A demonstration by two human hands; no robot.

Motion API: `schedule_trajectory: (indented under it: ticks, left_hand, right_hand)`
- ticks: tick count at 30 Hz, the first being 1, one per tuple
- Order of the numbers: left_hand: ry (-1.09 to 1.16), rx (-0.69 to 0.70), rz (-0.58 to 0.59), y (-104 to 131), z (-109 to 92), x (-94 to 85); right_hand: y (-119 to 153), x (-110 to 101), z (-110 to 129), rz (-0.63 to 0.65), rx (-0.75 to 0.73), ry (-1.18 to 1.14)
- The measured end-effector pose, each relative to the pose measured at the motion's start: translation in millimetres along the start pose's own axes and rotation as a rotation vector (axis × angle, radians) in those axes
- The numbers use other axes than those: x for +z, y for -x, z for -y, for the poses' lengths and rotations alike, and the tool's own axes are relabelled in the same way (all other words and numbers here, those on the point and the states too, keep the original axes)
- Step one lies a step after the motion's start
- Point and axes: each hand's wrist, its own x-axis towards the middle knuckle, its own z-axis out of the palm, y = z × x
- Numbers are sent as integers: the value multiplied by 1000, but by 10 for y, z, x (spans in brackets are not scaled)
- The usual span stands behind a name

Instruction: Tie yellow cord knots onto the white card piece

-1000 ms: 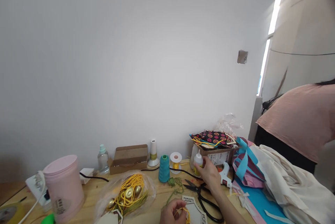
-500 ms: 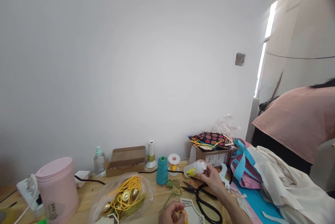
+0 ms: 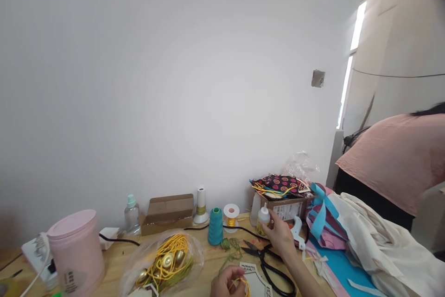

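My right hand (image 3: 281, 237) grips a small translucent squeeze bottle (image 3: 263, 216) with a white nozzle top and a yellow label. The bottle is upright on the table in front of the cardboard box. At the bottom edge, my left hand (image 3: 227, 282) is closed in a pinch on a yellow cord (image 3: 247, 287). Beneath that hand lies a pale cut-out panel (image 3: 259, 281) with a dark lattice pattern, partly out of view. Black-handled scissors (image 3: 266, 262) rest between the two hands. Green thread (image 3: 233, 248) lies loosely tangled to their left.
A teal thread cone (image 3: 215, 227) and a yellow spool (image 3: 231, 218) stand behind. A bag of yellow cords (image 3: 170, 253), a pink bin (image 3: 76, 255) and an open carton (image 3: 168, 213) are leftward. A glue gun (image 3: 298, 232), cloth (image 3: 378, 227) and a bending person (image 3: 392, 162) are rightward.
The squeeze bottle has gone from tilted and lifted to upright on the table, near the box, with my right hand still at it. My left hand has barely moved.
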Motion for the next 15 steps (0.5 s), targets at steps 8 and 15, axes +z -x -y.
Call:
schedule_trajectory:
  ticks: [8, 15]
  left_hand:
    - [250, -35, 94, 94, -251, -115]
    - [285, -17, 77, 167, -402, -161]
  right_hand:
    - [506, -34, 177, -76, 10, -362]
    - [1000, 22, 385, 273, -202, -328]
